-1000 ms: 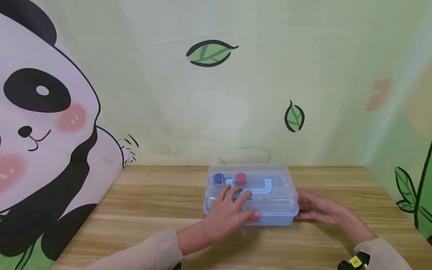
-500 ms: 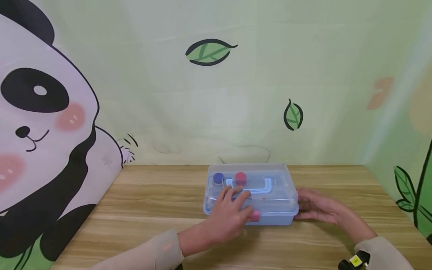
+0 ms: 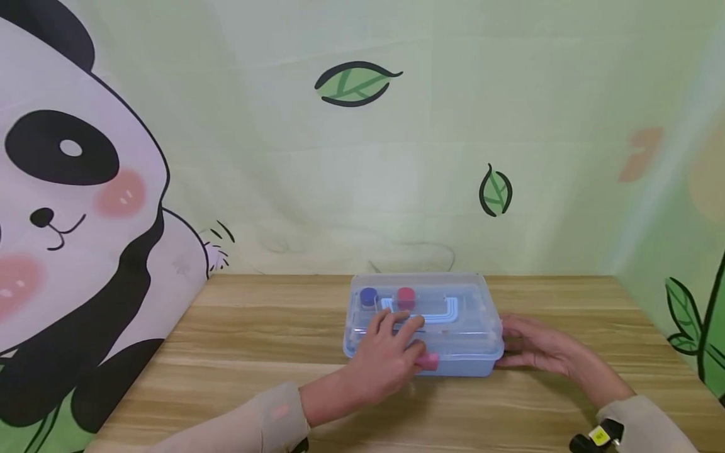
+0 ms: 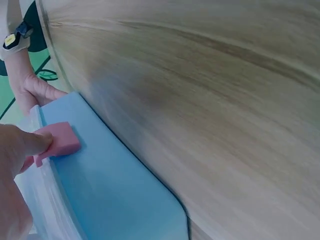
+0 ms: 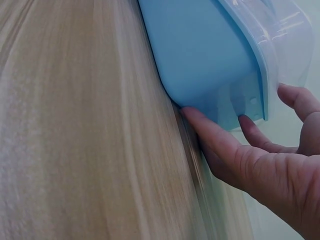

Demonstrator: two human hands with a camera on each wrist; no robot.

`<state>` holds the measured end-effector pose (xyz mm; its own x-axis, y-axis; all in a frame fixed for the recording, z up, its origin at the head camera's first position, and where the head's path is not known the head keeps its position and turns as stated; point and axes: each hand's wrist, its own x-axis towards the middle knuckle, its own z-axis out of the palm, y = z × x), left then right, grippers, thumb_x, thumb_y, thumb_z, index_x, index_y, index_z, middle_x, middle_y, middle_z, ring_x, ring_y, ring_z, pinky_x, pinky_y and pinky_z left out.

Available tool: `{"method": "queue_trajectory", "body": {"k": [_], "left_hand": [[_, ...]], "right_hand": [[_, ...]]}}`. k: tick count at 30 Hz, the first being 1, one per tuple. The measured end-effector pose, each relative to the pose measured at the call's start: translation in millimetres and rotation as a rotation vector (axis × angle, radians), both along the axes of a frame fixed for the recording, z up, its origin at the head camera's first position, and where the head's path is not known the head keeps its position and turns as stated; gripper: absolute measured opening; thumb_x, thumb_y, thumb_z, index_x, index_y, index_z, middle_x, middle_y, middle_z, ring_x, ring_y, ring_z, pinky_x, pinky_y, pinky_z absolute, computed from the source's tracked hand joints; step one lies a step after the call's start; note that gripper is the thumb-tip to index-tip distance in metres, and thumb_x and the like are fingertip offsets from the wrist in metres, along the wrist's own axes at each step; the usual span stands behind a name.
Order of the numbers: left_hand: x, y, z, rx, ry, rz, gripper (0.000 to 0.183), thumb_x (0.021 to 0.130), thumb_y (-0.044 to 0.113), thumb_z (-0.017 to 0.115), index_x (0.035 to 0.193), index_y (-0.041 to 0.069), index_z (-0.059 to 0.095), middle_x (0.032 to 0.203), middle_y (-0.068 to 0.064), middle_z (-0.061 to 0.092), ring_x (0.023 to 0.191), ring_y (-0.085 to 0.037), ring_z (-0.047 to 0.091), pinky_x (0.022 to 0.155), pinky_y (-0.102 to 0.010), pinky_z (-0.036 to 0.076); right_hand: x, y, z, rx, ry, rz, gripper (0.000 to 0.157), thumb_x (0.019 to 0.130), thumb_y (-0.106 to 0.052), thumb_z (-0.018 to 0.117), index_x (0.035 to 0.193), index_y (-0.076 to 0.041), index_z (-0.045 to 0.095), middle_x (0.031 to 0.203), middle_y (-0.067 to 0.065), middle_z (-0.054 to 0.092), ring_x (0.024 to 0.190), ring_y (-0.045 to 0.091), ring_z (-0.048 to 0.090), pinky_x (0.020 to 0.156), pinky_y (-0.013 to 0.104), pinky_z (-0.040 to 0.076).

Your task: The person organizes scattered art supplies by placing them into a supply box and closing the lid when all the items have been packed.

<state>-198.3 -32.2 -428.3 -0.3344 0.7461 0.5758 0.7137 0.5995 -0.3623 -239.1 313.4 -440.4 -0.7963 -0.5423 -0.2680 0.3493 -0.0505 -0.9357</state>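
Note:
A storage box with a light blue base (image 4: 115, 170) and a clear lid (image 3: 470, 308) sits closed on the wooden table. Across its lid lies the left hand (image 3: 382, 362), fingers spread near the blue handle (image 3: 447, 318). The left thumb touches the pink latch (image 4: 64, 139) at the front edge. At the box's right end is the right hand (image 3: 538, 346), its fingertips against the side wall and a lower finger (image 5: 212, 127) at the bottom corner. Inside, under the clear lid, show a blue round cap (image 3: 369, 296) and a red one (image 3: 406, 297).
The wooden table (image 3: 255, 333) extends on both sides of the box. Close behind the box hangs a green backdrop (image 3: 272, 189) with a printed panda (image 3: 62, 170) and leaves. A black wrist device (image 3: 595, 437) sits by the right sleeve.
The left thumb has shifted slightly up at the latch. The box and the right hand stay in place; the head view has tilted a little.

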Motion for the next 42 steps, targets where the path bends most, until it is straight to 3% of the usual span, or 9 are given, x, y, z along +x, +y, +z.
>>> {"method": "queue_trajectory", "body": {"k": [5, 10, 14, 22, 36, 42], "left_hand": [[2.7, 0, 1.0, -0.018, -0.024, 0.011, 0.021, 0.09, 0.036, 0.076, 0.09, 0.018, 0.066, 0.134, -0.01, 0.051, 0.119, -0.037, 0.056, 0.098, -0.057, 0.047], [3.8, -1, 4.7, 0.03, -0.102, -0.035, 0.019, 0.095, 0.034, 0.07, 0.096, 0.016, 0.066, 0.131, -0.008, 0.052, 0.115, -0.033, 0.055, 0.101, -0.052, 0.044], [2.5, -1, 6.6, 0.058, -0.12, -0.054, 0.017, 0.098, 0.032, 0.068, 0.1, 0.016, 0.068, 0.127, -0.006, 0.054, 0.115, -0.031, 0.056, 0.102, -0.05, 0.044], [1.8, 1, 6.1, 0.008, -0.032, -0.03, 0.006, 0.095, 0.015, 0.068, 0.093, 0.014, 0.074, 0.129, -0.011, 0.056, 0.118, -0.04, 0.059, 0.099, -0.058, 0.048], [-0.3, 9, -0.5, -0.04, 0.084, 0.064, 0.012, 0.091, 0.009, 0.056, 0.096, 0.012, 0.066, 0.132, -0.013, 0.054, 0.117, -0.04, 0.058, 0.099, -0.061, 0.048], [1.4, 11, -7.7, 0.018, 0.167, 0.016, 0.031, 0.095, 0.004, 0.033, 0.09, 0.012, 0.063, 0.126, -0.014, 0.057, 0.112, -0.04, 0.061, 0.095, -0.059, 0.05]], "right_hand": [[-0.5, 0, -1.4, -0.005, -0.01, -0.009, 0.058, 0.109, -0.023, 0.045, 0.154, 0.006, 0.023, 0.141, 0.019, 0.047, 0.127, 0.035, 0.054, 0.105, 0.059, 0.044], [0.2, 1, -2.6, -0.001, -0.005, -0.006, 0.059, 0.109, -0.023, 0.045, 0.154, 0.008, 0.023, 0.142, 0.021, 0.046, 0.128, 0.036, 0.053, 0.105, 0.058, 0.044], [-0.2, 2, -2.6, -0.006, 0.0, -0.004, 0.062, 0.109, -0.024, 0.045, 0.155, 0.008, 0.019, 0.143, 0.021, 0.044, 0.13, 0.037, 0.052, 0.106, 0.058, 0.044], [-1.6, 2, 1.0, -0.021, 0.001, 0.004, 0.059, 0.109, -0.022, 0.044, 0.155, 0.007, 0.021, 0.14, 0.018, 0.047, 0.128, 0.035, 0.053, 0.106, 0.058, 0.044], [-4.4, 1, 7.4, -0.037, -0.014, 0.008, 0.06, 0.11, -0.021, 0.044, 0.157, 0.005, 0.019, 0.15, 0.023, 0.035, 0.131, 0.037, 0.05, 0.107, 0.059, 0.042], [0.0, 3, 0.8, -0.035, -0.049, -0.006, 0.063, 0.109, -0.024, 0.045, 0.158, 0.003, 0.017, 0.151, 0.024, 0.035, 0.128, 0.035, 0.053, 0.107, 0.059, 0.042]]}}
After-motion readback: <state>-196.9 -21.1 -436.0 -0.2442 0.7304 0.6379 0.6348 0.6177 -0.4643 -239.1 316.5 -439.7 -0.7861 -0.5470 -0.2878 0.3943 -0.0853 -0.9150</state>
